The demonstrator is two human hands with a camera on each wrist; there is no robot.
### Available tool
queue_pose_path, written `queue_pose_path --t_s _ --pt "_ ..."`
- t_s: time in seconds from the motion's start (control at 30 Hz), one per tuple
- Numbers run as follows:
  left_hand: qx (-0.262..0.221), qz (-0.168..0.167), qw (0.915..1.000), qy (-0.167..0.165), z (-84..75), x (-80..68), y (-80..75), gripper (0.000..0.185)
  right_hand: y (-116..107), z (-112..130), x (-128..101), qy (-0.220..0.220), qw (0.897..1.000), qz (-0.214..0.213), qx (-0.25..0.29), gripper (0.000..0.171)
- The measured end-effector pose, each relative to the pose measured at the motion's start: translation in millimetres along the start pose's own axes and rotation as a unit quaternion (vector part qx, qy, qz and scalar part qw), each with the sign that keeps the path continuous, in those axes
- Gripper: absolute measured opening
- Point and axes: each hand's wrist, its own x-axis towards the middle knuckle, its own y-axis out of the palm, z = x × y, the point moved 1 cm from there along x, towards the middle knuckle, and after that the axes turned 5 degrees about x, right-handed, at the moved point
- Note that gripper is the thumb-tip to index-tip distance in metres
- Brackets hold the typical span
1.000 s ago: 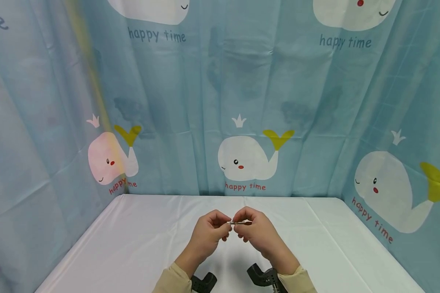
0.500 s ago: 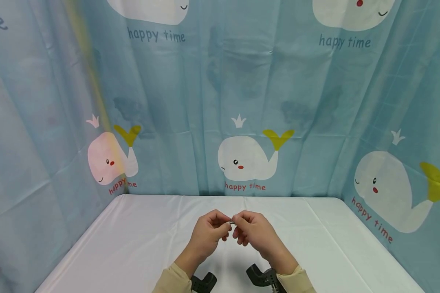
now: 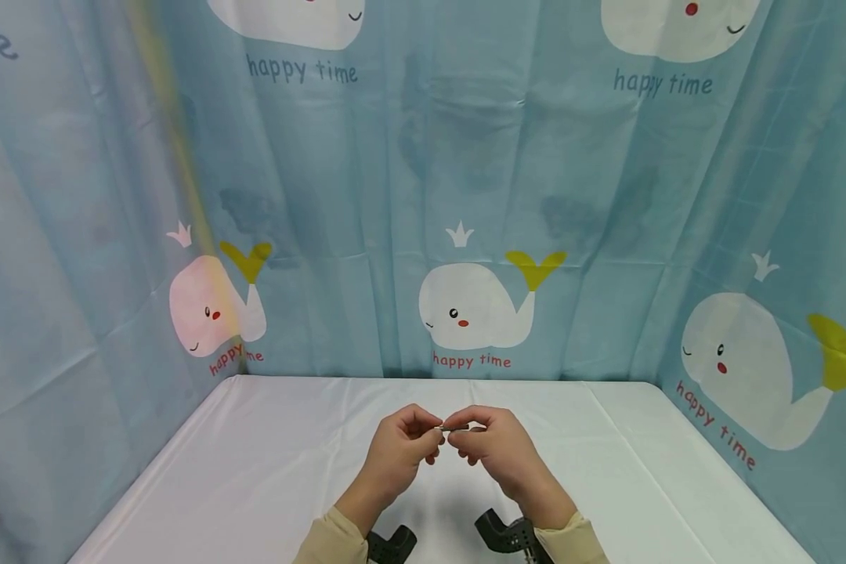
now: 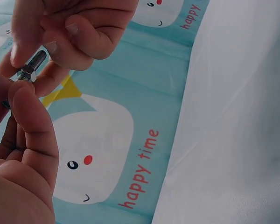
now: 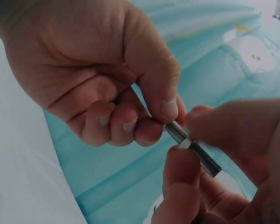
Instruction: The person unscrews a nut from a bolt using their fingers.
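Left fingers [image 4: 30, 107] pinch bolt [image 5: 210, 161]; right fingers [image 5: 181, 165] pinch nut [image 5: 185, 144], thumb [image 3: 464, 441] lower than before.

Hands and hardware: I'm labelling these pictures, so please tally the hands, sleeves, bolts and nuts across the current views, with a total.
Hands: 2 (left hand, right hand)
Sleeves: 2 (left sleeve, right sleeve)
Bolt: 1
Nut: 1
Total: 6

"happy time" txt [image 3: 464, 361] on curtain [image 3: 465, 164]
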Motion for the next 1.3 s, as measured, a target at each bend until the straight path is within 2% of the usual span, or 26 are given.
queue_pose_path --t_s 0.13,0.3,0.67,0.73,0.87,0.97,1.07,1.17,1.3 --pt "-0.009 0.002 1.0 0.002 -0.8 0.2 0.3 0.009 -0.9 0.8 -0.7 0.02 0.999 -0.001 0.044 0.024" --pt "-0.011 0.004 0.9999 0.006 -1.7 -0.3 0.8 0.009 0.3 -2.1 -0.1 0.037 0.999 0.02 0.023 0.03" --pt "-0.015 0.002 0.9999 0.008 -0.5 0.7 0.1 0.008 2.8 0.6 0.0 -0.006 1.0 -0.013 -0.017 0.009" --pt "-0.012 0.0 0.9999 0.008 -1.1 0.1 -0.2 0.008 2.9 2.3 -0.5 -0.007 1.0 -0.014 -0.005 0.009" --pt "-0.016 -0.003 0.9998 0.006 -2.1 -0.5 -0.3 0.009 1.6 4.4 -2.1 0.015 0.998 -0.006 0.059 0.015" --pt "-0.017 -0.001 0.9998 0.005 -2.5 -0.7 0.3 0.01 0.6 3.9 -3.2 0.046 0.995 0.017 0.084 0.027" --pt "-0.012 -0.001 0.9999 0.007 -2.8 -1.0 0.8 0.009 0.7 0.9 -2.7 0.062 0.993 0.047 0.087 0.037" --pt "-0.009 0.001 0.9999 0.007 -3.0 -0.9 1.2 0.009 1.8 -2.3 -1.0 0.053 0.993 0.055 0.093 0.036" --pt "-0.013 0.003 0.9999 0.006 -2.9 -0.8 1.3 0.008 3.6 -3.3 0.1 0.036 0.995 0.033 0.087 0.025"
